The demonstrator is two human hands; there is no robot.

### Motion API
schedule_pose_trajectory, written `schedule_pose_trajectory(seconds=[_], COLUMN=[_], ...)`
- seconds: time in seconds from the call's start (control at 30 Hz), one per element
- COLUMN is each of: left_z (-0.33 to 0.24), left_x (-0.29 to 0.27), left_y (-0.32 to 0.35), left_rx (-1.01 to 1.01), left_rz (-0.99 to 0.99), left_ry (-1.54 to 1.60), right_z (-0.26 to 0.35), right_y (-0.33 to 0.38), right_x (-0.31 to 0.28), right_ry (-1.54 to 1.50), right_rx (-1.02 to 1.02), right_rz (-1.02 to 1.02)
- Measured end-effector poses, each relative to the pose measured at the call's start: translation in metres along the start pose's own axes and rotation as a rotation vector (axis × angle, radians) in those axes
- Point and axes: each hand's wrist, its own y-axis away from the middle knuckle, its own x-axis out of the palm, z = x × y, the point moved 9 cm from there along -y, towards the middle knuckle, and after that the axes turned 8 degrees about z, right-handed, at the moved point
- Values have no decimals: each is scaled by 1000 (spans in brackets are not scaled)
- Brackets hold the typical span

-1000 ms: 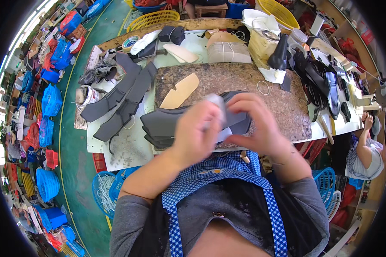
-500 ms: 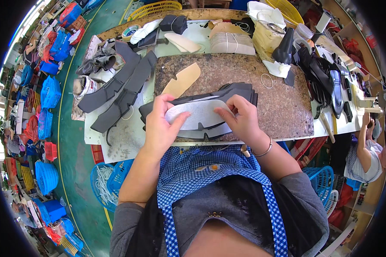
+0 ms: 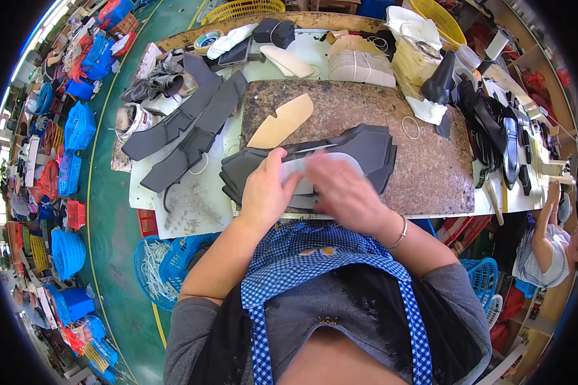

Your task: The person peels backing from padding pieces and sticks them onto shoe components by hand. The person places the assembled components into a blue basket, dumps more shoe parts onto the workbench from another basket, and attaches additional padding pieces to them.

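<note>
Though partly visible, pale rounded piece in left hand, right hand's grip unclear

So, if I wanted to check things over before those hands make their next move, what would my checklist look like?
1. Left hand gripping the pale piece: ok, it pinches the left end between thumb and fingers.
2. Right hand gripping it too: cannot tell; that hand is blurred over the piece.
3. Dark stack neatly squared: not ok, its layers' edges are staggered.
4. Tan piece clear of both hands: ok, it lies beyond them on the brown board.
5. Thin white loop clear of the stack: ok, it lies apart, to the right.
</note>
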Motion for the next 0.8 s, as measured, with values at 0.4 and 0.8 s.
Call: schedule_pose_trajectory(seconds=[0.4,0.8], left_z=[167,151], left_x=[-80,-152], left_y=[-31,2], left_rx=[-177,-204], left_rz=[-36,-799], left_ry=[-393,583], right_z=[-53,-146], right_y=[-106,-122], right_x=[-14,39], right_ry=[-47,-274], right_rx=[-49,184], right_rz=[-126,19])
